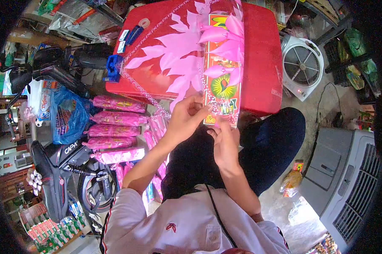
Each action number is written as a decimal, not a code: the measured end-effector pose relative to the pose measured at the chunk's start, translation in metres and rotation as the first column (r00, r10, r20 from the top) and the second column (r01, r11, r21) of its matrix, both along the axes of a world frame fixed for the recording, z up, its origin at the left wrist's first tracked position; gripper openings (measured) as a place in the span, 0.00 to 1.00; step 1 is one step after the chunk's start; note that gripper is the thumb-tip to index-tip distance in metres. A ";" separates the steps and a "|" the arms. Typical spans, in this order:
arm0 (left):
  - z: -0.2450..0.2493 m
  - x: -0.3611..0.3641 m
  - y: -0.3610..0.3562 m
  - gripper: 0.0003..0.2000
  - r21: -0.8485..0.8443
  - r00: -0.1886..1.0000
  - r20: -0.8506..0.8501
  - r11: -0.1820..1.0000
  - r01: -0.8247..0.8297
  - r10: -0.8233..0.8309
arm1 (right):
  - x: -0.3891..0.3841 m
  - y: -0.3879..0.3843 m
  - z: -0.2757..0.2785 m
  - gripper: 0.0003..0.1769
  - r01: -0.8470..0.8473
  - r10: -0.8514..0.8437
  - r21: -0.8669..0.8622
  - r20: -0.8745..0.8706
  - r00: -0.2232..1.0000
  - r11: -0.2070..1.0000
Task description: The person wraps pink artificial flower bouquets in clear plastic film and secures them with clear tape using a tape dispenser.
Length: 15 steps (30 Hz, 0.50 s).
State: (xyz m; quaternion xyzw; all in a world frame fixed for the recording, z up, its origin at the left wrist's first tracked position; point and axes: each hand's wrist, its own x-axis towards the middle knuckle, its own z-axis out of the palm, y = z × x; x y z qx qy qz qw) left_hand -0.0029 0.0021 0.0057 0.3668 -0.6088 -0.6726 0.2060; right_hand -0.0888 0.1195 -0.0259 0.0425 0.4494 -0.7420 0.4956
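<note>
A long flat red box [223, 86] with green and yellow print stands out over the red table's near edge. Clear wrapping film [180, 55] with pink leaf shapes spreads across the table and partly covers the box. My left hand [191, 117] pinches the box's lower left edge, thumb on top and fingers curled. At its bottom end, my right hand [225, 142] has its thumb and fingers closed on the wrapped edge. How much film lies between my fingers is hard to see.
On the red table [262, 55] lie a blue tape dispenser [113, 68] and a dark blue stapler [134, 34]. Several pink-wrapped packages [117, 118] are stacked at left, beside a blue plastic bag [68, 114] and an electric bike [51, 178]. A white fan [303, 67] and grey cooler [339, 169] stand at right.
</note>
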 end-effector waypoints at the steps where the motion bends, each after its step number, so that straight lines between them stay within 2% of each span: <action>1: -0.003 0.000 0.000 0.10 0.000 1.000 0.006 1.000 0.000 0.000 | 0.000 0.000 0.001 0.18 0.007 -0.007 0.004 -0.002 1.000 1.000; 5: -0.001 0.001 -0.003 0.12 0.068 0.990 0.143 0.998 -0.015 0.006 | 0.001 -0.003 0.006 0.16 0.029 -0.027 0.074 -0.016 0.999 0.997; 8: -0.012 0.006 -0.012 0.16 0.159 0.991 0.096 0.982 -0.103 0.089 | 0.000 -0.004 0.013 0.15 0.032 -0.031 0.070 -0.014 0.999 0.997; 11: 0.030 0.000 -0.019 0.19 0.101 0.961 0.267 0.989 -0.108 0.078 | 0.000 -0.003 0.004 0.15 0.018 -0.016 0.094 -0.024 1.000 0.995; 12: 0.032 -0.002 -0.022 0.19 -0.173 0.951 0.251 0.975 -0.141 0.182 | -0.001 -0.003 0.005 0.15 0.017 -0.014 0.096 -0.025 1.000 0.995; 13: 0.034 -0.004 -0.027 0.18 -0.435 0.938 0.207 0.885 -0.167 0.278 | -0.001 -0.003 0.006 0.15 0.014 -0.012 0.096 -0.026 1.000 0.995; 14: 0.035 -0.007 -0.033 0.18 -0.664 0.923 0.138 0.725 -0.183 0.359 | -0.002 -0.003 0.006 0.15 0.012 -0.010 0.095 -0.026 1.000 0.995; 15: 0.026 -0.008 -0.046 0.18 -0.746 0.934 0.040 0.632 -0.209 0.356 | -0.002 -0.003 0.006 0.15 0.010 -0.007 0.091 -0.033 0.999 0.996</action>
